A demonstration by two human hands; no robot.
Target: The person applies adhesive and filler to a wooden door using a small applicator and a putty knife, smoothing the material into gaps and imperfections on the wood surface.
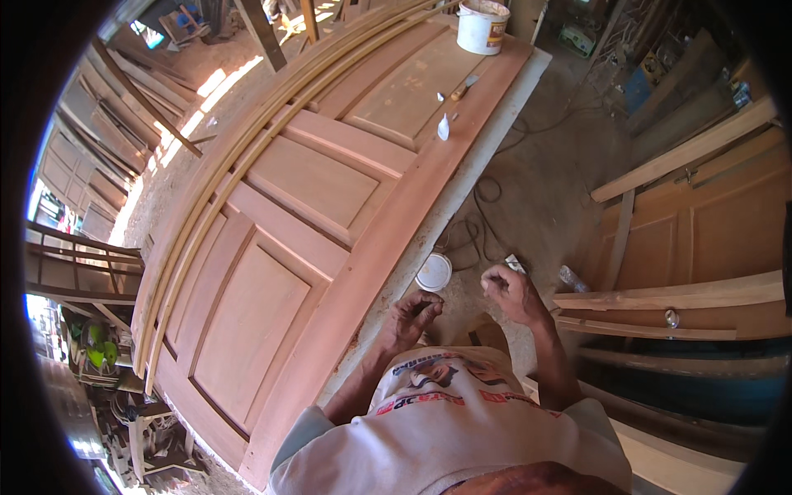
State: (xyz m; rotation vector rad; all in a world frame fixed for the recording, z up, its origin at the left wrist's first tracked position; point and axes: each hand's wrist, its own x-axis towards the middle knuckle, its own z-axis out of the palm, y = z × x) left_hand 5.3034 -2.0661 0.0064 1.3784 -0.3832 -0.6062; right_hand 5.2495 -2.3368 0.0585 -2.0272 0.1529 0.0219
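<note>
Fingertips of my left hand (415, 314) are pinched on some small bit I can't make out, and my right hand (510, 290) is curled loosely round a small flat blade (516, 264) — light, stiff, best held by its back edge. Just past lie a round white lid (434, 271), then the heavy panelled wooden door (330, 214) — rigid, to be gripped by its long edge — and the white bucket (483, 26) at its far end.

The big panelled door (313, 214) is bare, matt reddish wood, sanded smooth, lying beside a glossy white plastic bucket (482, 26), a round white lid (434, 271) and the rough, dusty concrete floor (536, 190).
</note>
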